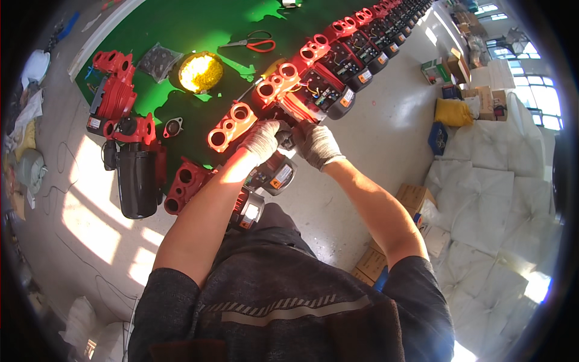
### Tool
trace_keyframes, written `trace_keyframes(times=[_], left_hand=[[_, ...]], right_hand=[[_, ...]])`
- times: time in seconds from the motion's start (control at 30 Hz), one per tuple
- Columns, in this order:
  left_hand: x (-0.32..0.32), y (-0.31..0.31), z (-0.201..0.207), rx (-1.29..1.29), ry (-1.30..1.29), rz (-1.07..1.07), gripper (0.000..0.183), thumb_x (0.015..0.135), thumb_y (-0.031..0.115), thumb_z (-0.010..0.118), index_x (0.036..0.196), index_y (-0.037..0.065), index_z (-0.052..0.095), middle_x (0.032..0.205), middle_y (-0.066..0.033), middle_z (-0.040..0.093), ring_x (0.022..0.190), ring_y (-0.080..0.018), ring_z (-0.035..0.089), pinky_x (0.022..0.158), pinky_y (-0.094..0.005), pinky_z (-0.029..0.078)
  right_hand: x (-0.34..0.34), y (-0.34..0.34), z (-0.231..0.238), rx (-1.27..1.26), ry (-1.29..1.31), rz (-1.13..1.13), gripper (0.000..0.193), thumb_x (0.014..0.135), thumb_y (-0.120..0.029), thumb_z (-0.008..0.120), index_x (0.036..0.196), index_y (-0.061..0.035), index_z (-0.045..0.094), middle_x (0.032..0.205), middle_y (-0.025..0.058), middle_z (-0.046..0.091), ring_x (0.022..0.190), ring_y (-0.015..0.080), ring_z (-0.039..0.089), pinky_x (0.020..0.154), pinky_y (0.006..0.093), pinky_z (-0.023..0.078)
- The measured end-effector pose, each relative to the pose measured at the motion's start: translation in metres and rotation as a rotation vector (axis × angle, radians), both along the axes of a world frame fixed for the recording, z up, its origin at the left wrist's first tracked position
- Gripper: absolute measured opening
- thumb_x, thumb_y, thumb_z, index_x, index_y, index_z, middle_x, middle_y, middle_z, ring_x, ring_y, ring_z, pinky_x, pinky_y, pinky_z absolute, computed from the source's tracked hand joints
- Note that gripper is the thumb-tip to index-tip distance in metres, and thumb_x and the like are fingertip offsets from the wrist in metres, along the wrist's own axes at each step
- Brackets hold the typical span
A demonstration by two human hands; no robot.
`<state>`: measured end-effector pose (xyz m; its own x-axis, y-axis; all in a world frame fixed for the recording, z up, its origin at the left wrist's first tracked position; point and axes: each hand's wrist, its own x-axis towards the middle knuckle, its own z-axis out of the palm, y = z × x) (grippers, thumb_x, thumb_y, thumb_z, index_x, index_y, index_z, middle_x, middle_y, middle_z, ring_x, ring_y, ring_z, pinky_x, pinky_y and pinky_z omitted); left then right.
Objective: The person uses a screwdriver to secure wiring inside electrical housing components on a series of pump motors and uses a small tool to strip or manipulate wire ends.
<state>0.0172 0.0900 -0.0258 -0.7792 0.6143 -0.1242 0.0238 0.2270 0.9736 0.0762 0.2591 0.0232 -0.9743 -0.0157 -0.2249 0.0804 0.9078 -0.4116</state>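
My left hand (261, 141), in a grey knitted glove, is closed at the near side of a red pump (278, 84) with round flanged openings. Beside it my right hand (318, 145), gloved alike, has its fingers curled in close to the same pump's motor end. Between the two hands shows a small dark part (286, 140); its kind is hidden by the fingers. To the right of the hands sits a pump motor with an open terminal box (318, 88), its wires and circuit board exposed. Left of my left hand stands another red pump casting (231, 127).
A long row of red pumps (345, 25) runs to the far right along the green tabletop (163, 27). Orange-handled scissors (250, 44), a bowl of yellow-lit small pieces (200, 73), a plastic bag (158, 62) and a black-motored pump (136, 181) lie leftward. Cartons (415, 198) stand right.
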Motion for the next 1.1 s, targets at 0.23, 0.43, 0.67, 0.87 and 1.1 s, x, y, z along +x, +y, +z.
trace_keyframes(times=[0.23,0.43,0.67,0.87,1.1], left_hand=[[-0.003,0.002,-0.051,0.416,-0.452,0.117,0.018,0.09,-0.002,0.064,0.105,0.003,0.071,0.095,-0.0084,0.073,0.091,-0.0181,0.068,0.081,-0.0321,0.055],[0.0,-0.003,0.002,0.099,-0.15,-0.002,0.021,0.087,-0.003,0.067,0.106,0.005,0.072,0.096,-0.0094,0.073,0.088,-0.0176,0.067,0.08,-0.0331,0.054],[-0.002,-0.007,0.002,-0.041,-0.112,-0.068,0.016,0.091,-0.003,0.06,0.103,0.002,0.07,0.093,-0.0088,0.072,0.09,-0.0189,0.067,0.081,-0.0321,0.054],[0.0,0.002,-0.011,0.509,-0.728,0.174,0.015,0.093,-0.001,0.058,0.103,0.0,0.069,0.099,-0.0092,0.07,0.089,-0.0174,0.066,0.079,-0.0314,0.053],[-0.001,0.0,-0.019,0.113,-0.247,0.013,0.017,0.091,-0.005,0.061,0.104,0.001,0.071,0.097,-0.0069,0.071,0.089,-0.0152,0.066,0.081,-0.029,0.054]], right_hand=[[0.014,-0.015,0.028,-0.689,-0.351,-0.642,0.027,0.102,-0.028,0.054,0.102,-0.0021,0.062,0.066,0.0087,0.064,0.047,0.0217,0.061,0.043,0.035,0.05],[0.011,-0.009,0.023,0.32,0.289,0.198,0.023,0.093,-0.027,0.06,0.108,-0.0097,0.062,0.086,0.0129,0.068,0.08,0.0359,0.068,0.069,0.0457,0.056],[0.005,-0.025,0.023,-0.147,-0.022,-0.159,0.03,0.104,-0.029,0.048,0.098,-0.0033,0.062,0.067,0.0106,0.064,0.053,0.0243,0.063,0.046,0.0378,0.049],[0.02,-0.023,0.017,-0.573,-0.117,-0.615,0.051,0.105,-0.044,0.044,0.088,-0.0035,0.069,0.054,0.0062,0.058,0.041,0.0184,0.055,0.042,0.0328,0.045],[0.009,-0.011,0.022,0.237,0.312,0.178,0.028,0.099,-0.03,0.052,0.116,-0.0106,0.062,0.1,0.0135,0.069,0.087,0.0347,0.069,0.075,0.0432,0.056]])
